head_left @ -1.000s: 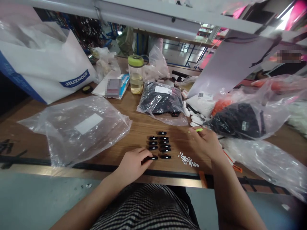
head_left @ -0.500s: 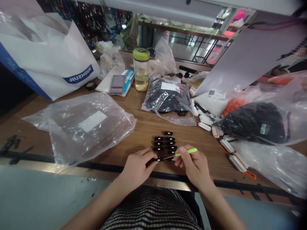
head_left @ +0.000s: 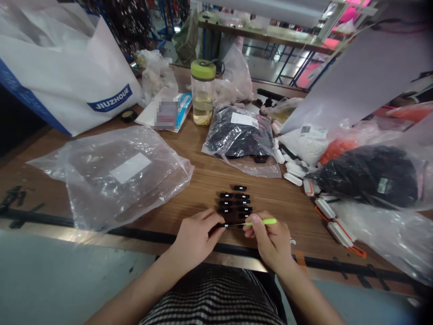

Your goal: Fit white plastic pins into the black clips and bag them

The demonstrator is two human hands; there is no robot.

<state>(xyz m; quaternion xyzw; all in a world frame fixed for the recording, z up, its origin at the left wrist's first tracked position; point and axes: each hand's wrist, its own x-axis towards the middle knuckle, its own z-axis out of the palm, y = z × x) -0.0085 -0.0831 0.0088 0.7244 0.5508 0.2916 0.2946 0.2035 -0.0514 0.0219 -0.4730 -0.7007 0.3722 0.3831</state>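
Observation:
My left hand (head_left: 198, 233) pinches a small black clip (head_left: 216, 226) low on the wooden table (head_left: 203, 180). My right hand (head_left: 269, 239) grips a thin pick with a green handle (head_left: 261, 221), and its fine metal tip reaches the clip in my left fingers. Just beyond my hands, several matching black clips (head_left: 235, 203) lie in two short rows, each with a white mark. My fingers partly hide the lowest clips in those rows.
A clear bag with a white label (head_left: 118, 176) lies left. Bagged black goods (head_left: 238, 135) and a larger black bundle (head_left: 367, 176) lie ahead and right, with white orange-edged parts (head_left: 338, 230) beside them. A bottle (head_left: 203, 92) and white tote (head_left: 67, 67) stand behind.
My right hand has moved left with the green pick, bringing its tip to the clip in my left hand. My left hand still holds the clip. The view has shifted slightly.

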